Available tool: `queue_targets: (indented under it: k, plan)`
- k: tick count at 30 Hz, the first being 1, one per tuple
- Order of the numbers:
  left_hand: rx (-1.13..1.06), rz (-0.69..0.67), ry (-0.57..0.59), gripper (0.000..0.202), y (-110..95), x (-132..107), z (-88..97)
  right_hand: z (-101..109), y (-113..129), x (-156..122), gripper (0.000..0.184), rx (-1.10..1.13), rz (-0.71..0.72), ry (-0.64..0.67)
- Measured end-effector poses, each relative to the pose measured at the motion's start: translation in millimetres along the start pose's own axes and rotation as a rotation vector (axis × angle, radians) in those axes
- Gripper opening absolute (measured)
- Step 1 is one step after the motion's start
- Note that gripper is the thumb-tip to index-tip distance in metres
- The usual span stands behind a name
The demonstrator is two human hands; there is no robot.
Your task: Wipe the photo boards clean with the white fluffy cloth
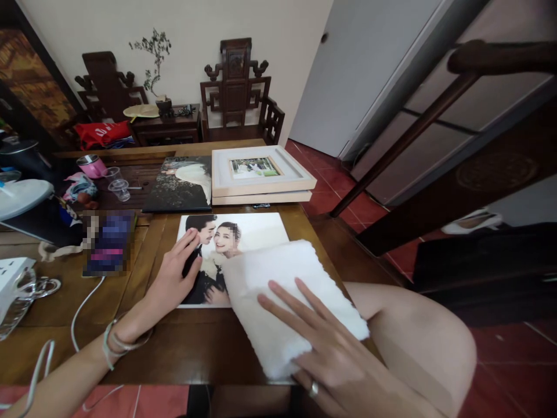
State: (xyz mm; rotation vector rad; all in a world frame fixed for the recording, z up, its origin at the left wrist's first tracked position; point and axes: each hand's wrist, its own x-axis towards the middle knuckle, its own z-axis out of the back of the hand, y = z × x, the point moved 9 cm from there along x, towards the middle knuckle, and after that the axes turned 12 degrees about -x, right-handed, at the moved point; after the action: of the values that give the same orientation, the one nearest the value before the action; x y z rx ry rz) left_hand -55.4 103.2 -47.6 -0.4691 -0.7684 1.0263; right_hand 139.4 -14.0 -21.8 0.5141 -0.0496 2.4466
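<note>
A large photo print (256,232) of a couple lies flat on the wooden table (195,342). My left hand (174,276) rests on its left edge, fingers stretched out flat. A folded white towel (287,302) covers the print's right half. My right hand (322,342) lies flat on the towel with fingers spread; a ring shows on one finger.
Behind the print lie a dark photo book (180,184) and a stack of pale framed pictures (261,174). A phone (108,242), white cable (85,307), plastic cups (118,187) and pink pot (91,166) sit at left. Carved chairs (237,93) stand at the wall. The floor drops away at right.
</note>
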Motion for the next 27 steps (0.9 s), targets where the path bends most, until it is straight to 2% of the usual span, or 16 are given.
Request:
queue_targets:
  k: [3, 11, 14, 17, 24, 27]
  plan:
    - [0.012, 0.007, 0.018, 0.045, 0, 1, -0.5, -3, -14, 7, 0.020, 0.010, 0.006, 0.035]
    - [0.027, 0.027, 0.034, 0.045, 4, 2, -1.2, -22, -108, 68, 0.027, -0.151, -0.116, 0.083]
    - [0.029, 0.038, 0.042, 0.046, 5, 2, -1.7, -25, -119, 79, 0.028, -0.160, -0.151, 0.091]
    - [0.040, 0.041, 0.049, 0.046, 4, 2, -2.2, -24, -102, 70, 0.027, -0.142, -0.138, 0.080]
    - [0.031, 0.028, 0.034, 0.045, 2, 2, -1.9, -2, -9, 13, 0.022, -0.048, -0.048, 0.036]
    - [0.026, 0.024, 0.027, 0.045, 1, 2, -1.4, 4, 17, 1, 0.023, -0.035, -0.021, 0.064]
